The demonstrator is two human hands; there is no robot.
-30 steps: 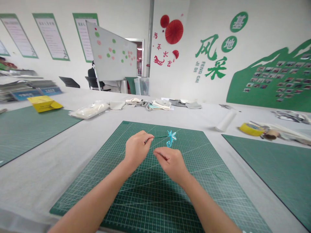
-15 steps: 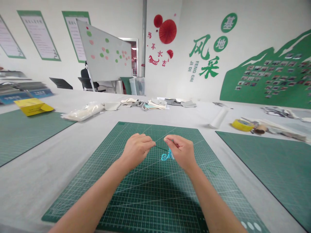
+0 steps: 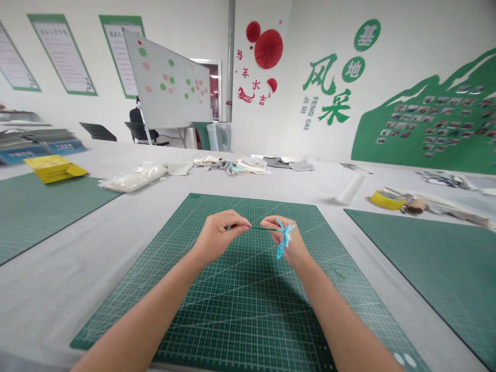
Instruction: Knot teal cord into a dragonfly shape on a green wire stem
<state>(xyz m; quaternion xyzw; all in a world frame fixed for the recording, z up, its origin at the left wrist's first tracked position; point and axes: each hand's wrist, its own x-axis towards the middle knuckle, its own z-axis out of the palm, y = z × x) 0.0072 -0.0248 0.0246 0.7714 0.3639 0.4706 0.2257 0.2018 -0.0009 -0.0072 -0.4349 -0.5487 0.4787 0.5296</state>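
Over a green cutting mat [image 3: 232, 310] my left hand [image 3: 219, 237] pinches the end of a thin dark green wire stem [image 3: 263, 228]. My right hand [image 3: 289, 243] is closed on the other end of the stem, where a small light-blue twisted ornament [image 3: 282, 240] curls across its fingers. The two hands are close together, a little above the mat.
A white roll [image 3: 350, 188], yellow tape [image 3: 382, 199] and a brown roll [image 3: 416, 206] lie at the right. Folded cloth pieces [image 3: 248, 165] and a plastic bag [image 3: 134, 178] lie behind the mat. A yellow box [image 3: 54, 168] sits far left. More green mats [image 3: 437, 263] flank both sides.
My right hand went from below the stem up to the blue ornament and took hold of it; the ornament now lies over its fingers. The left hand kept its pinch.
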